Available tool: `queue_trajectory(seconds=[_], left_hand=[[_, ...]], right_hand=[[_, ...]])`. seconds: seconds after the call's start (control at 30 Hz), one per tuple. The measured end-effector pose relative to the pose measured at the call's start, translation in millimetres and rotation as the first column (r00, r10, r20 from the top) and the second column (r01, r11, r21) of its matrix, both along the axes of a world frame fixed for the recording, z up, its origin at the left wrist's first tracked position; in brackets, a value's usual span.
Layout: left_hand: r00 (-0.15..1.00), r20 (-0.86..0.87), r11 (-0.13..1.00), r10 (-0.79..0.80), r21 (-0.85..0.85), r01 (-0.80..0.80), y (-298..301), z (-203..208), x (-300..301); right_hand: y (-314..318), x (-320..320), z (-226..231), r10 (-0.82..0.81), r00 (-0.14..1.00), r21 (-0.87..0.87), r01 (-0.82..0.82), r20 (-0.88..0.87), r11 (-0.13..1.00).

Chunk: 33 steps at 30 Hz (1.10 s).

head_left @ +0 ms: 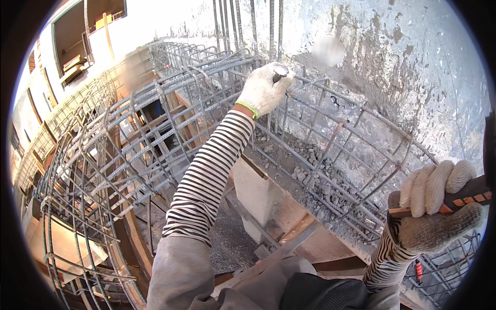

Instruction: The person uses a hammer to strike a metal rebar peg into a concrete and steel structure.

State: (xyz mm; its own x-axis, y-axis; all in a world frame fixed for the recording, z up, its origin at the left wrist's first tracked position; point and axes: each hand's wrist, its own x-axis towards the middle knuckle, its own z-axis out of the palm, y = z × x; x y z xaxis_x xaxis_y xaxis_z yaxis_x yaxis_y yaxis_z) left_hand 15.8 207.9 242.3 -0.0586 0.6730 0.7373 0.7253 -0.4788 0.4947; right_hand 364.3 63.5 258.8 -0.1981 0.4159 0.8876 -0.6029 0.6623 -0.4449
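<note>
My left hand (pixel 263 89), in a pale knit glove, is closed at the upper middle beside the top bars of the rebar cage (pixel 330 124). From its fist pokes a short tool with a rounded, shiny metal end (pixel 280 71); the rest of it is hidden. At the right edge, my right hand (pixel 439 199), in a dirty-palmed glove, wraps around a black-and-orange tool handle (pixel 467 198). It is raised, apart from the left hand. The tool's head cannot be made out against the dark rim.
A peeling concrete wall (pixel 403 67) stands behind the cage, with upright bars (pixel 271 26) in front. Rubble (pixel 315 170) lies under the bars. Wooden formwork boards (pixel 294 217) edge the beam. More rebar (pixel 77 206) curves away at left. A red-handled object (pixel 419 271) hangs lower right.
</note>
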Motion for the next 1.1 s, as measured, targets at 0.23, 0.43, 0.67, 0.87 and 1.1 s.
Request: queue_trajectory(seconds=[0.23, 0.43, 0.67, 0.87, 1.1], left_hand=[[0.999, -0.031, 0.998, -0.02, -0.053, 0.018, 5.8, 3.0, 19.5], [0.988, -0.131, 0.988, -0.082, -0.139, 0.064, 0.5, -0.2, -11.1], [0.961, -0.256, 0.973, -0.102, -0.227, 0.043, 1.8, 12.7, -6.1], [0.922, -0.387, 0.976, -0.001, -0.2, -0.083, 10.1, 7.6, -21.4], [0.92, -0.336, 0.947, -0.2, -0.306, 0.094, -6.8, 23.4, -10.6]], right_hand=[[65.9, -67.2, 12.6, 0.096, 0.808, -0.123, -0.029, 0.581, 0.992], [-12.9, -66.5, 24.0, -0.08, 0.793, -0.48, 0.442, 0.604, 0.758], [76.2, -50.4, 48.9, 0.333, 0.792, -0.019, -0.377, 0.513, 0.926], [7.0, -96.0, 0.1, 0.004, 0.817, -0.614, 0.431, 0.577, 0.662], [71.8, 39.5, 91.0, 0.061, 0.813, -0.079, -0.019, 0.579, 0.997]])
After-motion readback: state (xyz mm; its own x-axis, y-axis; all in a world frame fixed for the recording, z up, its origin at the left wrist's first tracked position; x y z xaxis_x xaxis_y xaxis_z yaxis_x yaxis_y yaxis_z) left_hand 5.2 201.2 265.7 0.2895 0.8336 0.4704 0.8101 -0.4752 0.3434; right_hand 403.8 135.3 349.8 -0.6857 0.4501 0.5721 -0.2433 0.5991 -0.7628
